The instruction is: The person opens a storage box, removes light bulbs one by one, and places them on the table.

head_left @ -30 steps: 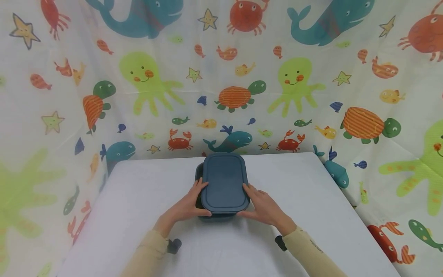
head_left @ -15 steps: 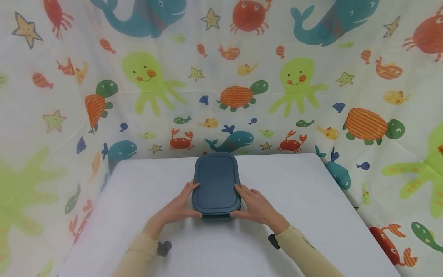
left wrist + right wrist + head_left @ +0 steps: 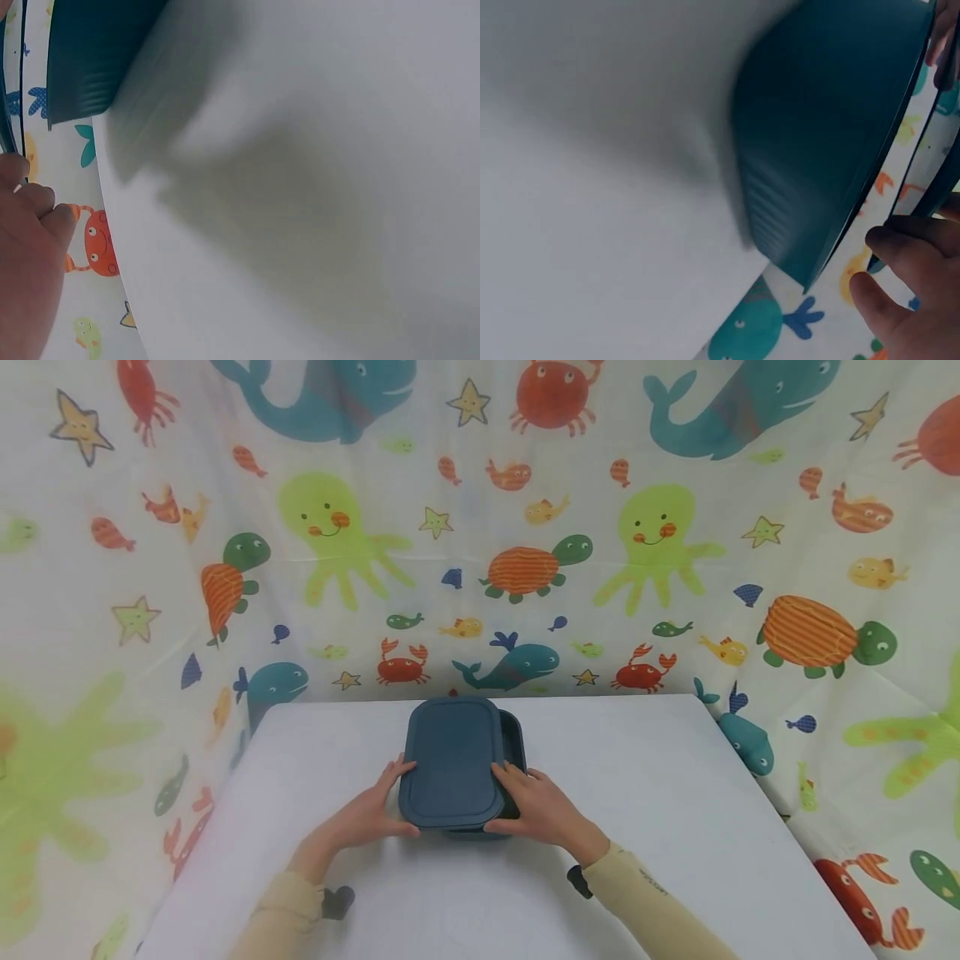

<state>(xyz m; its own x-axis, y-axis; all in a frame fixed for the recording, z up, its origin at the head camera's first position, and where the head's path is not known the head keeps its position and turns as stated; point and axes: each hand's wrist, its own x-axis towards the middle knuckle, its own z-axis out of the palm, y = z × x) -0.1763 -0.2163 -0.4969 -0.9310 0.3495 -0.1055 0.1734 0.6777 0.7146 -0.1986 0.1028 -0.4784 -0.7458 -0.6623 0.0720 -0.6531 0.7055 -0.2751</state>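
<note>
A dark teal lid (image 3: 452,766), rectangular with rounded corners and a raised rim round a flat inner panel, sits flat over a matching teal container (image 3: 514,745). It's off-centre: the lid hangs out past the container's left side, and along the right a strip of the container's open rim and dark inside shows. The pair stands lengthwise near the far middle of the table. From the right wrist view the container's wall (image 3: 821,161) looks smooth, with fine ribbing at the rounded corner, the lid's edge (image 3: 919,165) lifted just clear of it.
</note>
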